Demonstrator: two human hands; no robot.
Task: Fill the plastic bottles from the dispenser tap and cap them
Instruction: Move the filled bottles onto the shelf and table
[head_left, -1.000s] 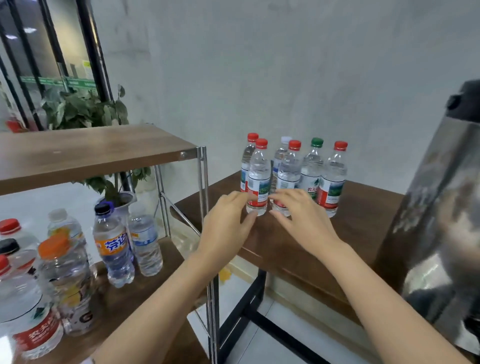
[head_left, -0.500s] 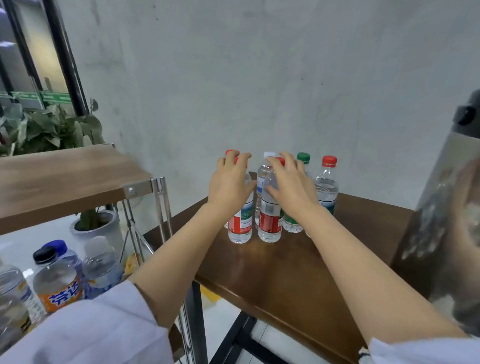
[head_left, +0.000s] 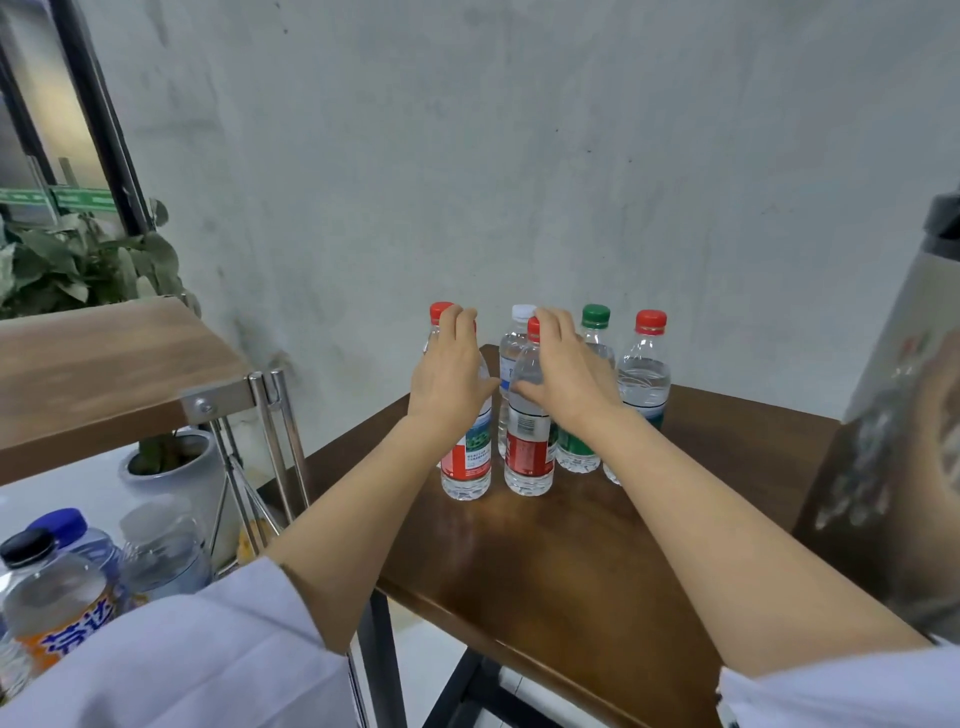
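Red-capped bottles (head_left: 527, 457) (upright, clustered) touched by left hand (head_left: 449, 376) and right hand (head_left: 566, 376), fingers straight.

l hand (head_left: 451, 379) hides the upper half of the front-left bottle (head_left: 466, 467), r hand (head_left: 569, 379) covers the green-cap bottle (head_left: 596, 317) mid-body, so neither grip can be told; dispenser (head_left: 904, 415) is blurred & cut off by the r edge, drink bottles (head_left: 52, 597) cut off bottom-left, label txt too small.
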